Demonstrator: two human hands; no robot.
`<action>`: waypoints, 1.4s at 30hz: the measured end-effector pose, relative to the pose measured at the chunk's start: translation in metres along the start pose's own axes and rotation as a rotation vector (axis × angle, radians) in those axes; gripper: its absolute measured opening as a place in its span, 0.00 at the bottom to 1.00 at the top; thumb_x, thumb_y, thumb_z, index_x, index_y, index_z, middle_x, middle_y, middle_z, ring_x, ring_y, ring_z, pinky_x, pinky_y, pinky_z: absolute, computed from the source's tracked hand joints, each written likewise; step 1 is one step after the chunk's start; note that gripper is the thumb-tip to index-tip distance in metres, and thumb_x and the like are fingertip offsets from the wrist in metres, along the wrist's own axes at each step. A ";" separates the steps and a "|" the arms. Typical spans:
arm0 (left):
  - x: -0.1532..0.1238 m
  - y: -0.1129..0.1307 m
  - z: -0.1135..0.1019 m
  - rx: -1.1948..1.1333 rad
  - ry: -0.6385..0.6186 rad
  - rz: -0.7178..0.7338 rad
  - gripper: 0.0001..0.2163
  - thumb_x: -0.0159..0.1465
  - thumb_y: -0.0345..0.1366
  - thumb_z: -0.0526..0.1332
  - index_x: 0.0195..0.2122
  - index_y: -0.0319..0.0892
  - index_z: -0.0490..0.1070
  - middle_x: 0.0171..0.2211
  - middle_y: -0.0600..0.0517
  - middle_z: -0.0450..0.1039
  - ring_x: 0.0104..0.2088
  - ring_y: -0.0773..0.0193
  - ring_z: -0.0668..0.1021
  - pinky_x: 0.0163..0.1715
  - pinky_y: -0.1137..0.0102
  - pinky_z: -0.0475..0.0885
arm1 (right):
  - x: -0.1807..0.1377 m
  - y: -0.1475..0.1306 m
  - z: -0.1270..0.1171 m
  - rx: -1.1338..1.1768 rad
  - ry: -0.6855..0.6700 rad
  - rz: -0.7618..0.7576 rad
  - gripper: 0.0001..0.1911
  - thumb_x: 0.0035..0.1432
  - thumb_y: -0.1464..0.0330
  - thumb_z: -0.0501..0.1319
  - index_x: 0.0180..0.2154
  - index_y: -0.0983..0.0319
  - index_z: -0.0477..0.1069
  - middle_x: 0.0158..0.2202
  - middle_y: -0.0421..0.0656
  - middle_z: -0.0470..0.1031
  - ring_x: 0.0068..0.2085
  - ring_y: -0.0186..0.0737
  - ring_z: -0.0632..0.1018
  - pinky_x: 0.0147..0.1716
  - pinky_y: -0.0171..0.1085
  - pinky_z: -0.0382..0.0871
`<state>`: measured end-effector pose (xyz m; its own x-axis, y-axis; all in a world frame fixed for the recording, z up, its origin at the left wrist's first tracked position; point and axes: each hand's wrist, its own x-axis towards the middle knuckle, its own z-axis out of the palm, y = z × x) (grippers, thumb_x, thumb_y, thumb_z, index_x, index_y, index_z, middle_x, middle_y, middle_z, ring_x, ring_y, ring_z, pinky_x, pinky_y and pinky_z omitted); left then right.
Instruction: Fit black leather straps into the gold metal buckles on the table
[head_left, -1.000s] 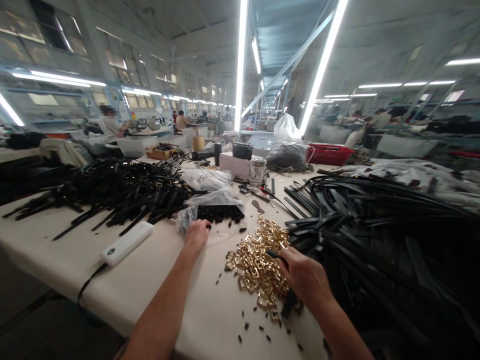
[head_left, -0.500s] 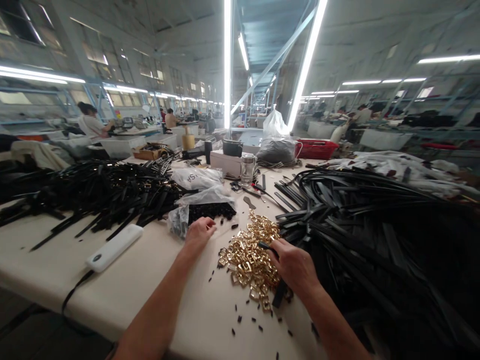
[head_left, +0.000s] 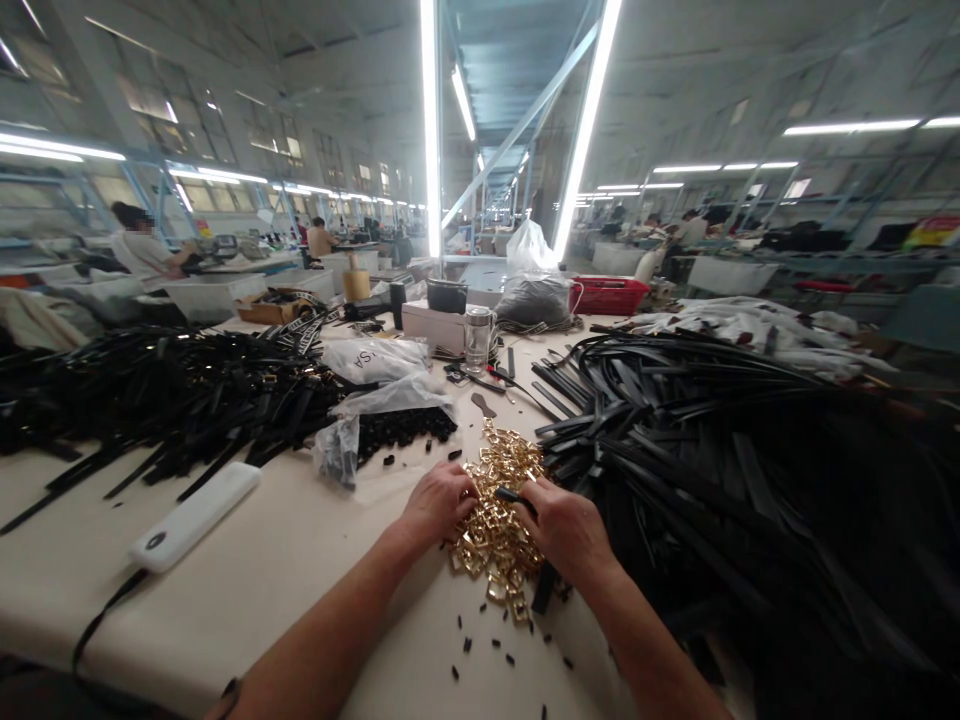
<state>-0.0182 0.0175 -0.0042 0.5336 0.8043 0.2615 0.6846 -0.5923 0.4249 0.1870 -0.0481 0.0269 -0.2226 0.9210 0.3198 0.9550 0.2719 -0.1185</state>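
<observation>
A pile of gold metal buckles [head_left: 510,452] lies on the table in front of me. Over its right side, my right hand [head_left: 568,525] grips a black strap [head_left: 513,496], whose end points left toward my other hand; a dark strip shows below the fist too. At the pile's left edge is my left hand [head_left: 442,503], its fingertips pinched together. Anything between those fingers is too small or hidden to name. Small black pieces [head_left: 409,428] spill from a clear plastic bag [head_left: 337,445] beyond my left hand.
Loose black straps [head_left: 675,440] heap up on the right. Straps with buckles [head_left: 165,385] cover the left side. A white device [head_left: 196,515] with a black cord lies near the front left. Farther back stand a glass jar [head_left: 478,340] and a red basket [head_left: 609,296].
My left hand has moved right and nearer, from the bag of black pieces to the buckle pile. My right hand keeps its hold on the strap. The view has turned slightly right.
</observation>
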 end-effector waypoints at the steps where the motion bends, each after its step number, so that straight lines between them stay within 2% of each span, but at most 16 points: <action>1: 0.000 0.000 0.000 0.011 -0.011 -0.001 0.04 0.56 0.30 0.62 0.31 0.43 0.77 0.34 0.49 0.74 0.38 0.60 0.73 0.41 0.68 0.66 | 0.000 0.000 0.000 0.004 -0.002 -0.002 0.07 0.62 0.67 0.55 0.32 0.59 0.68 0.32 0.39 0.74 0.31 0.35 0.75 0.27 0.33 0.54; 6: 0.001 0.003 0.000 0.086 -0.025 -0.017 0.04 0.56 0.28 0.60 0.28 0.42 0.74 0.31 0.50 0.72 0.36 0.61 0.72 0.41 0.69 0.65 | 0.000 -0.002 0.000 0.002 -0.016 0.010 0.07 0.61 0.67 0.56 0.31 0.60 0.68 0.31 0.39 0.74 0.30 0.35 0.75 0.27 0.33 0.53; 15: 0.000 0.007 0.001 0.036 -0.007 -0.099 0.06 0.52 0.26 0.60 0.29 0.42 0.75 0.32 0.50 0.71 0.37 0.62 0.71 0.39 0.70 0.65 | 0.000 -0.003 0.004 0.008 -0.018 -0.009 0.07 0.61 0.67 0.56 0.31 0.60 0.67 0.31 0.39 0.74 0.29 0.35 0.74 0.27 0.34 0.51; 20: 0.000 0.005 0.003 0.119 0.003 -0.059 0.03 0.55 0.31 0.60 0.28 0.41 0.73 0.30 0.50 0.70 0.35 0.61 0.71 0.37 0.69 0.64 | -0.001 -0.002 0.007 0.017 -0.002 -0.009 0.07 0.61 0.66 0.56 0.30 0.60 0.67 0.31 0.39 0.74 0.30 0.35 0.74 0.27 0.34 0.52; 24: 0.001 0.002 0.003 0.143 0.014 -0.022 0.04 0.58 0.34 0.59 0.29 0.41 0.72 0.30 0.49 0.71 0.35 0.60 0.72 0.38 0.68 0.64 | -0.001 -0.003 0.007 0.030 0.005 -0.006 0.08 0.61 0.66 0.56 0.30 0.60 0.67 0.30 0.39 0.74 0.29 0.34 0.74 0.27 0.34 0.52; 29: 0.001 0.002 -0.001 0.069 0.096 -0.096 0.08 0.61 0.35 0.55 0.28 0.40 0.71 0.29 0.49 0.72 0.30 0.63 0.71 0.33 0.69 0.63 | -0.001 -0.004 0.006 0.038 0.003 -0.010 0.07 0.61 0.66 0.57 0.30 0.60 0.67 0.31 0.39 0.74 0.30 0.35 0.74 0.27 0.34 0.52; 31: 0.001 0.002 -0.002 -0.059 0.143 -0.163 0.09 0.60 0.36 0.56 0.26 0.40 0.72 0.26 0.51 0.71 0.27 0.64 0.70 0.30 0.70 0.62 | -0.001 -0.003 0.007 0.041 0.003 -0.007 0.06 0.60 0.66 0.57 0.31 0.59 0.68 0.31 0.39 0.74 0.30 0.35 0.74 0.27 0.34 0.52; 33: 0.002 0.003 -0.003 -0.302 0.151 -0.253 0.10 0.59 0.38 0.58 0.25 0.40 0.72 0.22 0.53 0.70 0.25 0.66 0.69 0.27 0.71 0.61 | -0.001 -0.003 0.007 0.044 0.003 0.000 0.05 0.60 0.66 0.57 0.31 0.59 0.68 0.31 0.39 0.74 0.30 0.34 0.74 0.27 0.34 0.52; 38: 0.001 0.008 -0.001 -1.075 -0.029 -0.444 0.13 0.54 0.44 0.64 0.27 0.37 0.73 0.23 0.53 0.71 0.23 0.68 0.72 0.28 0.72 0.67 | 0.000 -0.006 0.008 0.061 0.012 0.014 0.06 0.60 0.66 0.57 0.31 0.59 0.68 0.31 0.39 0.74 0.30 0.34 0.74 0.27 0.33 0.53; 42: -0.001 0.012 -0.001 -1.331 -0.092 -0.496 0.13 0.51 0.42 0.68 0.28 0.36 0.73 0.22 0.54 0.69 0.21 0.72 0.71 0.24 0.75 0.67 | 0.000 -0.010 0.009 0.133 0.034 -0.011 0.04 0.60 0.66 0.57 0.34 0.58 0.70 0.33 0.39 0.74 0.31 0.34 0.75 0.29 0.32 0.55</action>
<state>-0.0110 0.0094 0.0016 0.4456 0.8755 -0.1871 -0.1355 0.2725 0.9526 0.1759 -0.0487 0.0196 -0.2238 0.9085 0.3530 0.9175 0.3185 -0.2382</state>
